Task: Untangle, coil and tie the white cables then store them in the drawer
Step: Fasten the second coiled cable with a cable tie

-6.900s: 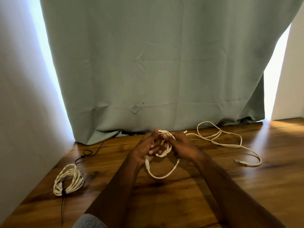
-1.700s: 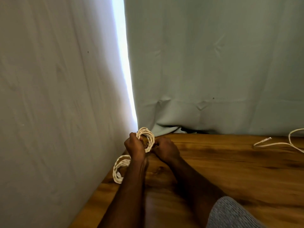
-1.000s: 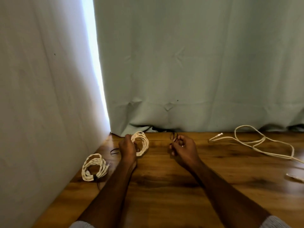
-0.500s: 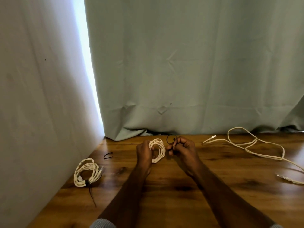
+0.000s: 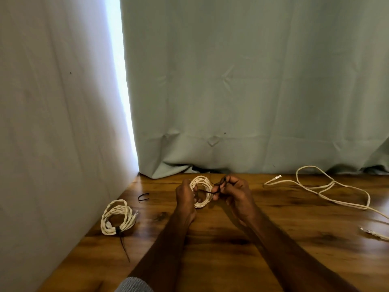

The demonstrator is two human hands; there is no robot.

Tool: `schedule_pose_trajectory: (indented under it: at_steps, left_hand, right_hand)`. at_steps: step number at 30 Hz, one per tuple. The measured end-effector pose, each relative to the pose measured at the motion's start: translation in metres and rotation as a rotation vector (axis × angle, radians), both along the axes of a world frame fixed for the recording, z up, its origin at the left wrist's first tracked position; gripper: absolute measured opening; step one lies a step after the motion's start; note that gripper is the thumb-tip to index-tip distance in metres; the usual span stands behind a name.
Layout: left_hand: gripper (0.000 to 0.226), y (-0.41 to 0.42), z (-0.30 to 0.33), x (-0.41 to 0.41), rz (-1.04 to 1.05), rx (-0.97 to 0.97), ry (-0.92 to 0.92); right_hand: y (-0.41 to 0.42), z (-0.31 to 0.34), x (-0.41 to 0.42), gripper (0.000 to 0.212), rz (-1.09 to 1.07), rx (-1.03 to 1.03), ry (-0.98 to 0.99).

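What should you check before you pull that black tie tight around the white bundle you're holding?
1. Coil gripped by the left hand: ok.
2. Black tie pinched in the right hand: ok.
3. Tie passed through the coil's middle: ok, it crosses the opening.
4. Tie's tip fed into its lock: cannot tell, fingers hide it.
5. Cable ends tucked into the coil: cannot tell.
6. Every cable coiled: not ok, the loose cable sprawls on the table; only the tied coil is finished.

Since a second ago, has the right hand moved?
Yes. The right hand has closed in toward the coil held by the left hand, bringing the black tie to it.
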State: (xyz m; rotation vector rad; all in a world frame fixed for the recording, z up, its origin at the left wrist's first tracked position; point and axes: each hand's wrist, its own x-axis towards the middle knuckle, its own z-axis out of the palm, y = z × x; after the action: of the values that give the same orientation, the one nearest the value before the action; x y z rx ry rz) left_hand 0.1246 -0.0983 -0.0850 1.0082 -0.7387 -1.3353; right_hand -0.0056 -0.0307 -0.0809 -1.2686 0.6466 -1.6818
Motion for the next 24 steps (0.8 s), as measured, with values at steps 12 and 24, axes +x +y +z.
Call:
schedule_pose_trajectory:
  at_steps: [12, 24]
  left_hand:
    - [0.035, 0.014, 0.004, -0.01, -0.19, -0.047, 0.039]
    - [0.024, 0.018, 0.004, -0.015, -0.211, -0.095, -0.158]
  right_hand:
    - [-0.008, -0.012, -0.007, 0.02, -0.455, -0.241, 0.651]
    - [-0.01, -0.009, -0.022, 0.013, -0.847, -0.58, 1.235]
